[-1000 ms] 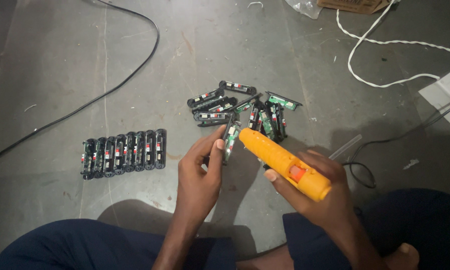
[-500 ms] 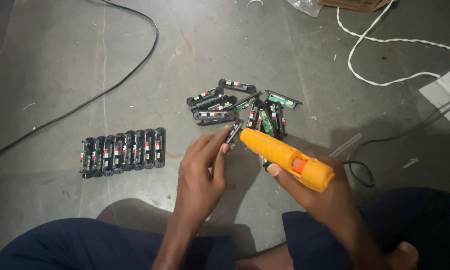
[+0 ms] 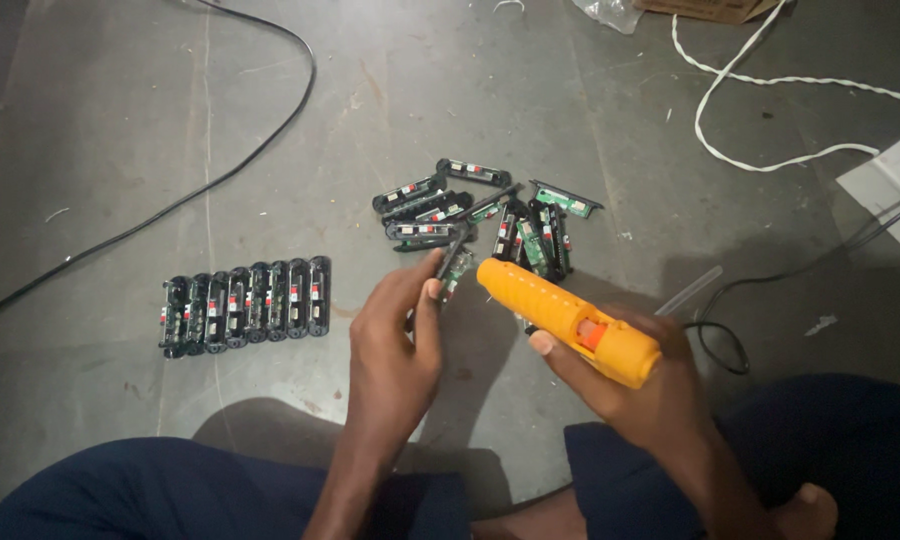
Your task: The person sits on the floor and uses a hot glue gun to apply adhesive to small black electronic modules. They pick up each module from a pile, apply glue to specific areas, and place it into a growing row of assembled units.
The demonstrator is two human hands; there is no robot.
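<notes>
Right hand (image 3: 638, 392) grips glue gun (image 3: 568, 320)

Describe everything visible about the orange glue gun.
The orange glue gun looks like matte plastic, with a ribbed barrel and a reddish patch near the rear. The right hand grips its back end from beneath, holding it tilted, nozzle pointing up-left toward the small black module pinched in the left hand. Whether the tip touches it is unclear. It hovers above the grey floor.

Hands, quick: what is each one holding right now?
Left hand: closed on a small circuit board module, held by its edges.
Right hand: closed around an orange glue gun, nozzle pointing at the module.
</notes>
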